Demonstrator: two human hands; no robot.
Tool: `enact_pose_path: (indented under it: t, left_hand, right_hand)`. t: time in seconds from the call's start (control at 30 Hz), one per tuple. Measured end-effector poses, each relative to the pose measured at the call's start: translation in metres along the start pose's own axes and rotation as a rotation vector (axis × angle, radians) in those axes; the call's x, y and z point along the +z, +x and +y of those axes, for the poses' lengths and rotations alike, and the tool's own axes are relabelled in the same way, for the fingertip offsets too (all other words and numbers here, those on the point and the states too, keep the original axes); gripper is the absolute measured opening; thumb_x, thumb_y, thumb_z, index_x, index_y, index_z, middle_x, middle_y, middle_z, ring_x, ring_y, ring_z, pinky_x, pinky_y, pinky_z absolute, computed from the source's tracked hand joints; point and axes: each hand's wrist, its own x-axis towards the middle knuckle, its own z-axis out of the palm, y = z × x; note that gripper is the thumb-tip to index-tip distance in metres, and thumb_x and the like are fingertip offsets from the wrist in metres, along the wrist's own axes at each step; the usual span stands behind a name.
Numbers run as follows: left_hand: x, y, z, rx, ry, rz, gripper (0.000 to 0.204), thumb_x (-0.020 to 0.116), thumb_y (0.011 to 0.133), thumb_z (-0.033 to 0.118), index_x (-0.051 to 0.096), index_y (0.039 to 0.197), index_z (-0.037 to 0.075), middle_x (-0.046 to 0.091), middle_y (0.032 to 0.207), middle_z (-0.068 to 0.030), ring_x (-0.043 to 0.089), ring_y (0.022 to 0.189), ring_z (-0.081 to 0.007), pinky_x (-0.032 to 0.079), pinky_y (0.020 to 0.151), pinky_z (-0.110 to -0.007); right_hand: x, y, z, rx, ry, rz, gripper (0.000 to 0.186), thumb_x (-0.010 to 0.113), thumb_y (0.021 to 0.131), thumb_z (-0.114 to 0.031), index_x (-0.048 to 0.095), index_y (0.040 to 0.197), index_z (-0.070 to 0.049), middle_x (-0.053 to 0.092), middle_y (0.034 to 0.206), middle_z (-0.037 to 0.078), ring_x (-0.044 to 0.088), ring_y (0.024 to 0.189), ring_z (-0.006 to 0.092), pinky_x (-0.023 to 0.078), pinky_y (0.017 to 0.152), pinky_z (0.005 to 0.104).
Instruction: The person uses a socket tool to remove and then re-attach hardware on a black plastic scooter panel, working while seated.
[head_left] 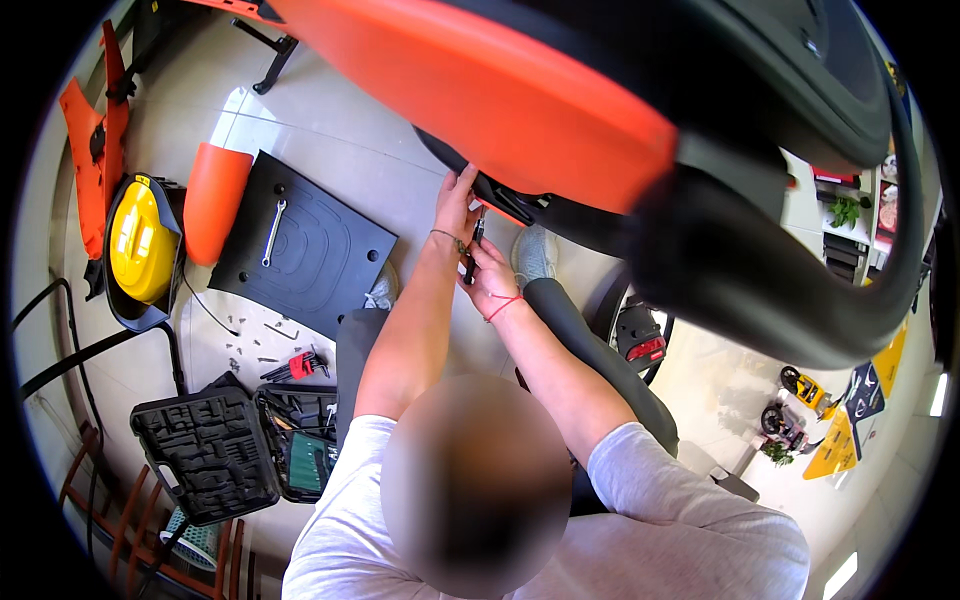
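A large orange and black vehicle body hangs over the upper middle and right. My left hand reaches up to its lower edge, near a dark part with an orange strip. Its fingers are curled, and what they grip is hidden. Just below and to its right, my right hand is closed on a slim black hand tool, possibly pliers, that points up toward the underside. The tool's tip is too small to make out clearly.
A black mat with a wrench lies left, beside orange panels and a yellow-topped bin. Small fasteners, red-held hex keys and an open toolcase are lower left. Small scooter models stand right.
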Motion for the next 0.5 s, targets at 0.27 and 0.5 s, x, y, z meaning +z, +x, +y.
enact_pose_path:
  t: [0.27, 0.5]
  left_hand:
    - [-0.001, 0.006, 0.009, -0.07, 0.074, -0.106, 0.041, 0.067, 0.082, 0.042, 0.053, 0.108, 0.013, 0.056, 0.096, 0.003, 0.048, 0.09, -0.0113, 0.04, 0.082, -0.042]
    - [-0.004, 0.007, 0.02, -0.11, 0.258, -0.125, 0.066, 0.072, 0.074, 0.046, 0.044, 0.124, 0.012, 0.058, 0.106, -0.003, 0.051, 0.101, -0.0158, 0.042, 0.083, -0.041]
  right_hand:
    - [0.015, -0.001, 0.006, -0.062, 0.075, -0.017, 0.033, 0.051, 0.094, -0.017, 0.045, 0.126, -0.016, 0.054, 0.113, -0.003, 0.049, 0.106, 0.0147, 0.036, 0.093, 0.0539]
    - [0.026, -0.008, 0.003, -0.058, -0.119, 0.121, 0.027, 0.056, 0.089, -0.01, 0.051, 0.115, -0.013, 0.059, 0.105, -0.001, 0.053, 0.104, 0.0142, 0.041, 0.084, 0.0429]
